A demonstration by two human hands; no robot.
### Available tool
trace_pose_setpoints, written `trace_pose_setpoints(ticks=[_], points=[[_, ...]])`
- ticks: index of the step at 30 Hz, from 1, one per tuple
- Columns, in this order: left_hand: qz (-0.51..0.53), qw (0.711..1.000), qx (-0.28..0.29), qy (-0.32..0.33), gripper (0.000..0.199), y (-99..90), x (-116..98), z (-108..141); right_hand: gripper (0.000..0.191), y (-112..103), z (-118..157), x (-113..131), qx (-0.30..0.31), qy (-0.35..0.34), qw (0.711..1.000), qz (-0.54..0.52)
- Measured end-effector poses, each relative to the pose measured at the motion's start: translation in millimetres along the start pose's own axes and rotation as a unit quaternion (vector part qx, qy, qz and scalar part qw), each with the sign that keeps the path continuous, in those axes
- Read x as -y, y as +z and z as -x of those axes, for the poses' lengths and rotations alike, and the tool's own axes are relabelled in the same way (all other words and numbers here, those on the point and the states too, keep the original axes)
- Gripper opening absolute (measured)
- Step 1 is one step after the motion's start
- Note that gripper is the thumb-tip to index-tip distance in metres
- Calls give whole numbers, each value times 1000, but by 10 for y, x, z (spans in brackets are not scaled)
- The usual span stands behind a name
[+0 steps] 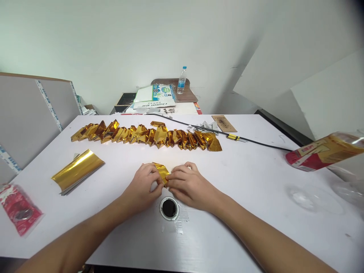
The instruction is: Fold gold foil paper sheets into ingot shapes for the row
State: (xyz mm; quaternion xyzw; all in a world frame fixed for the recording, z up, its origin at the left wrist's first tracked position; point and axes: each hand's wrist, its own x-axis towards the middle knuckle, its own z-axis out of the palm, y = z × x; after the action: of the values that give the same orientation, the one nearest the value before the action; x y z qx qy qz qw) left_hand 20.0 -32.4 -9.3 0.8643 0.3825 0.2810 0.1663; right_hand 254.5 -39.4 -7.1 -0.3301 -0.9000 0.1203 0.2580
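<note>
Left hand [145, 184] and right hand [190, 185] pinching glossy gold foil [162, 171], angular folded pieces [162, 137] behind

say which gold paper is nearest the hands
The small piece between left hand and right hand, touched by both; the folded row and curved stack lie farther off.

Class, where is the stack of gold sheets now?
In the head view, the stack lies at left on the table, below the folded gold row and right of the red packet.
</note>
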Motion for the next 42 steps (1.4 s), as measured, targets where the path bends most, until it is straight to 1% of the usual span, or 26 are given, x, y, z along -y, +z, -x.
trace_pose_setpoints(ticks=[4, 12, 17, 20, 22, 25, 27, 31, 34, 36, 39, 42], points=[[-15, 1000, -14, -6, 12, 33, -5, -12, 18, -3, -5, 10, 7, -6, 1000, 25], [-25, 999, -13, -27, 12, 57, 11, -20, 23, 26, 32, 34, 24, -41, 997, 64], [-18, 999, 2, -36, 13, 27, -2, -29, 27, 6, 48, 37, 31, -58, 996, 63], [-16, 997, 15, -68, 13, 0, -24, -23, 28, -19, 43, 67, 48, -56, 995, 74], [-13, 996, 21, -88, 21, -19, -43, -19, 27, -21, 33, 102, 58, -50, 993, 85], [-22, 996, 20, -84, 45, -40, -70, -27, 22, -3, 13, 169, 74, -44, 989, 120], [-47, 994, 32, -89, 52, -50, -87, -42, 19, 11, 3, 208, 86, -40, 985, 145], [-97, 987, 68, -109, 47, -72, -118, -65, 17, 19, -3, 224, 82, -36, 985, 148], [-115, 985, 72, -107, 34, -107, -125, -52, 17, 9, -12, 178, 53, -28, 987, 148], [-108, 985, 72, -113, 29, -142, -109, -34, 17, 4, -23, 129, 26, -5, 987, 158], [-89, 985, 74, -130, 28, -199, -39, -10, 13, 10, -34, 38, -14, 45, 986, 160], [-72, 988, 85, -103, 16, -256, 83, 1, 13, 26, -24, -42, -27, 56, 989, 131]])
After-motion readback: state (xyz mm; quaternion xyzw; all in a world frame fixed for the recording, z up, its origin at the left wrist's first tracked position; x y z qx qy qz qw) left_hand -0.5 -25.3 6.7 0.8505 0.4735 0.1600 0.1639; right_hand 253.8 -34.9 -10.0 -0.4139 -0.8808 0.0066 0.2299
